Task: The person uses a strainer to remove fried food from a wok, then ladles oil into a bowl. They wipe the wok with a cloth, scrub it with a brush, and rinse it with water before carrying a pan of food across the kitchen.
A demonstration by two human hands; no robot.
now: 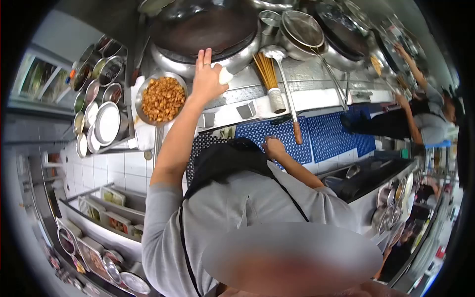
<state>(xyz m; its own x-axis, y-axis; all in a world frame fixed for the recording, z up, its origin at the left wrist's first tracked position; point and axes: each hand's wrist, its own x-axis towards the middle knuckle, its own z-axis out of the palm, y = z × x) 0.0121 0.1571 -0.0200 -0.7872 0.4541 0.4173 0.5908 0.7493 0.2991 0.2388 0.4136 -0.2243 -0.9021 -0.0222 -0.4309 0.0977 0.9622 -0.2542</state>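
My left hand [208, 80] reaches forward to the near rim of a large dark wok [203, 30]. Two of its fingers stretch toward the rim, while the others are folded on a crumpled white cloth [225, 75]. Left of that hand, a metal pan [139, 101] holds browned, diced pieces of food [163, 99]. My right hand [273, 147] hangs low in front of my black apron [230, 158], its fingers curled, with nothing seen in them.
On the steel stove stand a bamboo brush [268, 79], a wooden-handled ladle [287, 91], a strainer [303, 28] and a second wok [341, 32]. Several seasoning bowls [107, 123] sit left. A co-worker [428, 114] works at right. Blue patterned mats [331, 136] cover the floor.
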